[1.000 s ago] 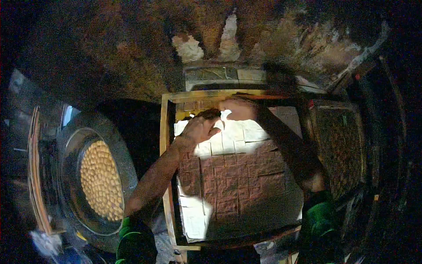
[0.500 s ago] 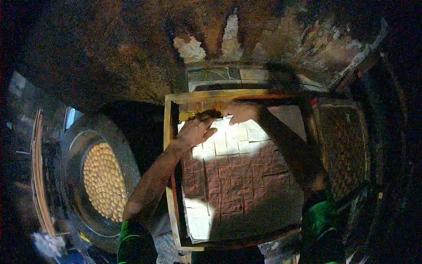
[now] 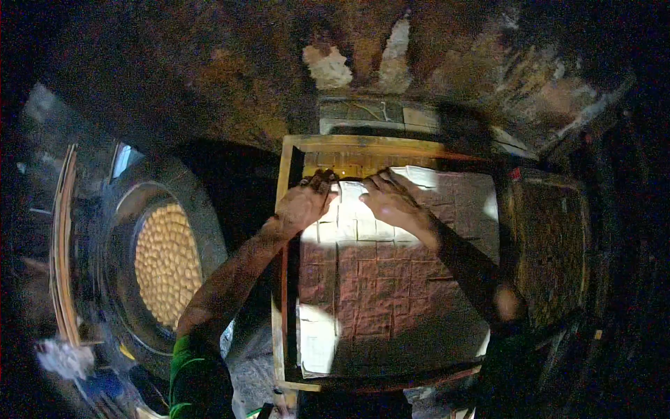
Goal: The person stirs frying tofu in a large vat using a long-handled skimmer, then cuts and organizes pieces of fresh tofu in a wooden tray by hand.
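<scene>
A large creased sheet [image 3: 377, 279], marked with a grid of folds, lies inside a wooden frame [image 3: 287, 258]. I cannot tell whether it is cloth or paper. My left hand [image 3: 306, 207] is at the sheet's far left edge, its fingers curled over that edge. Beside it, my right hand [image 3: 398, 209] bends its fingers round the same far edge, a short gap away. Bright light falls on the sheet between and below both hands. The fingertips are partly dark and hard to make out.
Left of the frame stands a round dark basin [image 3: 115, 279] with many small round tan pieces [image 3: 167, 269]. A dark slatted panel [image 3: 551, 244] is on the right. Behind rises a stained wall [image 3: 244, 91] with a tiled ledge [image 3: 359, 112] at its foot.
My right hand has turned and moved slightly right along the sheet's far edge; more of that edge now shows in light. The whole view has shifted, with the frame further right.
</scene>
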